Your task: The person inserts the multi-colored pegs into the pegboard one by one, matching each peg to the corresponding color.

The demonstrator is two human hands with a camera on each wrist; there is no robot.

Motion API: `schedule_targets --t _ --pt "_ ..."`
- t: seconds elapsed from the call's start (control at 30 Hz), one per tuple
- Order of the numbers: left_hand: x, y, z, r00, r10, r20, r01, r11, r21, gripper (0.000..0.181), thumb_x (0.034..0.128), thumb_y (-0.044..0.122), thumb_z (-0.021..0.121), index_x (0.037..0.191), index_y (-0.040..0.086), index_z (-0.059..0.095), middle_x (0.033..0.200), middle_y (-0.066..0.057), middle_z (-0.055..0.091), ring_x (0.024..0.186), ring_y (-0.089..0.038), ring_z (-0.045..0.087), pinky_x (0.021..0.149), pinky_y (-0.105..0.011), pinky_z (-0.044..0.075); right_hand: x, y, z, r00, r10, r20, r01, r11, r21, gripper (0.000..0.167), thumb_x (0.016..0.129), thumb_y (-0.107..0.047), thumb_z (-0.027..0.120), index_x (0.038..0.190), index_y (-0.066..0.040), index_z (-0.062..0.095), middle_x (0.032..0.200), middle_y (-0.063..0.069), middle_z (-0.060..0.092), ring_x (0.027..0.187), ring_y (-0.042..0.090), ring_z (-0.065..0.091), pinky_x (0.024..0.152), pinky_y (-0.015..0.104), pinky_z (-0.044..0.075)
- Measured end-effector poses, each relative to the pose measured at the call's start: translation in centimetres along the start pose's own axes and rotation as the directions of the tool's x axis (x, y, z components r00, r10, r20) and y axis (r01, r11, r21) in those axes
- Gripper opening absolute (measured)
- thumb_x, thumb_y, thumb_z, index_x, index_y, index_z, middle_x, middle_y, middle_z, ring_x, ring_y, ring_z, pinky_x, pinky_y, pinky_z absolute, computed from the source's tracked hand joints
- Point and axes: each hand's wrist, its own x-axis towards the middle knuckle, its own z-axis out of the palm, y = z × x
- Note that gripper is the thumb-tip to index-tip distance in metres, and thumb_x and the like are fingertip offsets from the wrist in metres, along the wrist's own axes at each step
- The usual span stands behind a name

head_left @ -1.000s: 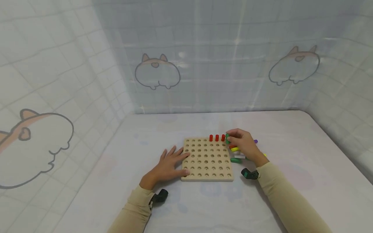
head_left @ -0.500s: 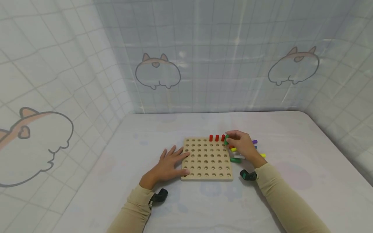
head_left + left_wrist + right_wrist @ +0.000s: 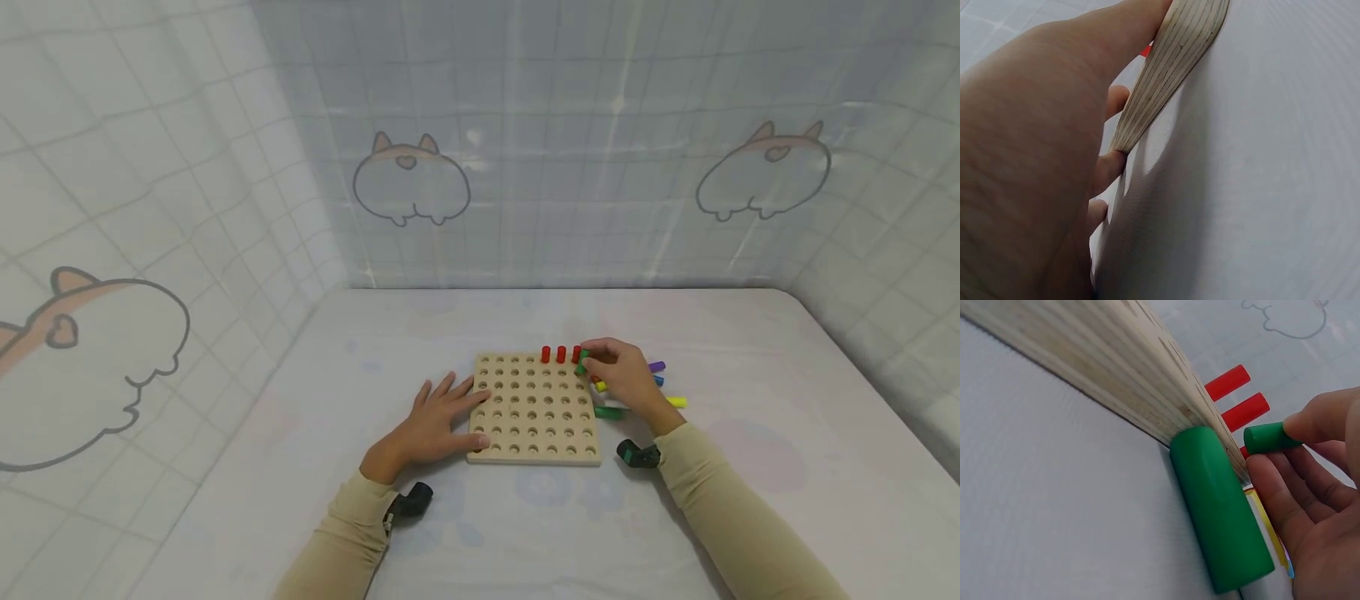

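Observation:
My left hand [image 3: 427, 429] lies with fingers spread at the left side of a wooden pegboard [image 3: 534, 460], its thumb and index finger reaching onto the top. In the left wrist view, other fingertips touch the board's layered edge [image 3: 1169, 69]. Between right thumb and fingers, my right hand [image 3: 630, 379] pinches a green peg [image 3: 582, 362], tilted over the board's far right corner. Whether its lower end is in a hole, I cannot tell. Several red pegs [image 3: 561, 355] stand upright in the far row, just left of it.
Loose pegs lie right of the board, partly hidden under the right hand: a green peg [image 3: 609, 412] against the board's edge, a yellow one [image 3: 677, 402], a purple one [image 3: 657, 367] and a blue one [image 3: 659, 382]. A white cloth [image 3: 525, 533] covers the table.
My right hand has brought the green peg slightly left and nearer, from beside the far row toward the second row, and it leans more. The left hand stays in place.

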Motion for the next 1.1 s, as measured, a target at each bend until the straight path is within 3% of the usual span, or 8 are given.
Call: schedule_targets --t 0.73,0.93,1.1 --pt "0.06 0.54 -0.45 1.000 -0.014 0.005 0.014 1.000 -0.005 0.082 0.0888 0.070 0.058 0.157 0.030 0.038 0.164 -0.004 0.024 0.153 -0.033 0.003 0.116 -0.062 -0.007 -0.17 0.17 0.32 0.999 -0.024 -0.028 0.022 0.998 -0.054 0.027 0.097 -0.014 0.068 0.123 -0.008 0.067 0.113 0.009 0.069 0.100 0.025 0.066 0.082 0.036 0.056" --pt "0.34 0.51 -0.19 1.000 0.008 0.000 -0.008 1.000 -0.001 0.080 0.0899 0.071 0.056 0.157 0.031 0.037 0.165 -0.003 0.023 0.153 -0.033 0.003 0.116 -0.062 -0.006 -0.44 0.26 0.13 0.999 -0.024 -0.032 0.020 0.993 -0.112 0.027 0.097 -0.016 0.068 0.123 -0.010 0.068 0.115 0.007 0.069 0.104 0.024 0.065 0.088 0.041 0.054" --pt "0.27 0.58 -0.38 1.000 0.001 -0.011 -0.001 1.000 0.001 0.080 0.0897 0.070 0.057 0.157 0.030 0.039 0.164 -0.004 0.024 0.153 -0.034 0.004 0.116 -0.063 -0.005 -0.33 -0.02 0.25 0.998 -0.053 -0.021 0.050 0.994 -0.102 0.026 0.097 -0.016 0.069 0.122 -0.009 0.069 0.116 0.007 0.069 0.106 0.025 0.065 0.090 0.044 0.053"
